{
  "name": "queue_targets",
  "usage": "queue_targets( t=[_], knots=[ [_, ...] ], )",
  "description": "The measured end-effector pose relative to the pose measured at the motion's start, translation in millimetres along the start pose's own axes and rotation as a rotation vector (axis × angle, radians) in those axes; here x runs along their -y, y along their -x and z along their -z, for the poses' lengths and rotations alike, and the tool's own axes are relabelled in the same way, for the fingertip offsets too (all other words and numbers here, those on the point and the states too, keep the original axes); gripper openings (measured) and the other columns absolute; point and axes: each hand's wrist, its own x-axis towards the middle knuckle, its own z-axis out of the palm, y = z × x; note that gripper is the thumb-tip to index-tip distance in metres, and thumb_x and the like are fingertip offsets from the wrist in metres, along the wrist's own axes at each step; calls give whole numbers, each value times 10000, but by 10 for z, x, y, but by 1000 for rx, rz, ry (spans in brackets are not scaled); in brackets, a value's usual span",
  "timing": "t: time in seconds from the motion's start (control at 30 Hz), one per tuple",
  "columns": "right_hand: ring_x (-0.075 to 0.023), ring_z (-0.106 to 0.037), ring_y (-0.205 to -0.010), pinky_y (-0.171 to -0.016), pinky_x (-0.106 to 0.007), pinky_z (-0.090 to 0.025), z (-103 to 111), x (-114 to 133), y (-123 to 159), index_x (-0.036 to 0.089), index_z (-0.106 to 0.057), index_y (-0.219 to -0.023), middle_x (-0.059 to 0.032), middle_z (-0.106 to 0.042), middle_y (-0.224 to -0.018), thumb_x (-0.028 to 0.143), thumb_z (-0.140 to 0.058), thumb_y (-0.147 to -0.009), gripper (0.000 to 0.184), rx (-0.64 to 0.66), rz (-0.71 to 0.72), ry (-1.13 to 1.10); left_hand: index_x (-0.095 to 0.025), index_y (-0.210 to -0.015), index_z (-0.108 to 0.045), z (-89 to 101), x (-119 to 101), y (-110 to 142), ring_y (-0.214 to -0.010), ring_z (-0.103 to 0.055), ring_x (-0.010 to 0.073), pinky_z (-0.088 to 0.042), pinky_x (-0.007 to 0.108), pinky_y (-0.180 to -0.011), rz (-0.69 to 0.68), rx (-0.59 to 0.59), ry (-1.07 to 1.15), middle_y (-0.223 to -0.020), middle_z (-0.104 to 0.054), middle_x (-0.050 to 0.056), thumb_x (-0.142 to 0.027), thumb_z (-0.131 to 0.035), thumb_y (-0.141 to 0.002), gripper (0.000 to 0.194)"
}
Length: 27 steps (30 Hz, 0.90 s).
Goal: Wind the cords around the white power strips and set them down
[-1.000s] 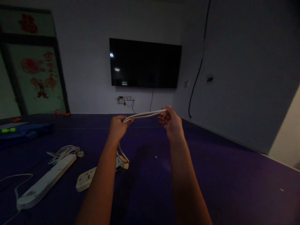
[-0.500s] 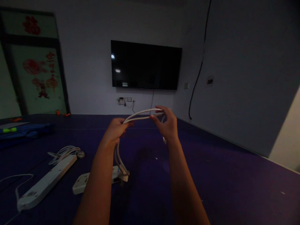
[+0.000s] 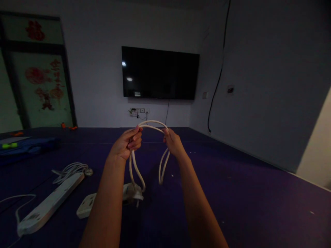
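A doubled white power cord (image 3: 154, 122) arches between my two hands above the purple floor. My left hand (image 3: 128, 140) is closed around one side of it. My right hand (image 3: 173, 140) pinches the other side, and a loop of cord hangs below those fingers. From my left hand the strands drop toward a white plug (image 3: 137, 195), which is blurred. A short white power strip (image 3: 86, 205) lies beneath, partly hidden behind my left forearm.
A longer white power strip (image 3: 51, 203) lies at left with its coiled cord (image 3: 71, 171). Blue cloth (image 3: 36, 145) lies farther left. Ahead, a television (image 3: 160, 73) hangs on the wall, and a black cable (image 3: 216, 89) runs down the right wall.
My right hand has come left and slightly down, closer to my left hand, and has closed on the cord. The arch is shorter, and a loop now hangs under my right hand.
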Motion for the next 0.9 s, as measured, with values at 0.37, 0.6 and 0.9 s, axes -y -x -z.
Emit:
queue_targets(
  t=[0.37,0.6,0.9],
  knots=[
    [-98,-530,-497,-519,-214,-447,-328,-135,69,126,-565,-1030,45,-536,-574,163,-471,-804,248,438,-242,-79,-139,-805,-637,-33,-12,-70,-309,-255,0,-248,128,-289,-335,-219,155,-584,-567,-36,-130,-387,-913,272],
    [-152,-588,-672,-552,-210,-422,-268,80,116,148,-618,-813,0,-604,-679,57,-582,-582,250,622,-140,98,-187,-817,-622,-6,146,-182,-479,-451,8,-412,166,-464,-541,-225,-19,-999,-673,31,-122,-622,-743,98],
    [-130,-536,-430,-415,-227,-425,-205,489,161,91,-263,-1404,-4,-619,-641,137,-460,-745,689,763,-245,-19,-248,-1251,-443,12,396,-282,-1175,-533,250,-485,360,-899,-730,-192,-330,-1424,-427,119,-135,-696,-684,630]
  ],
)
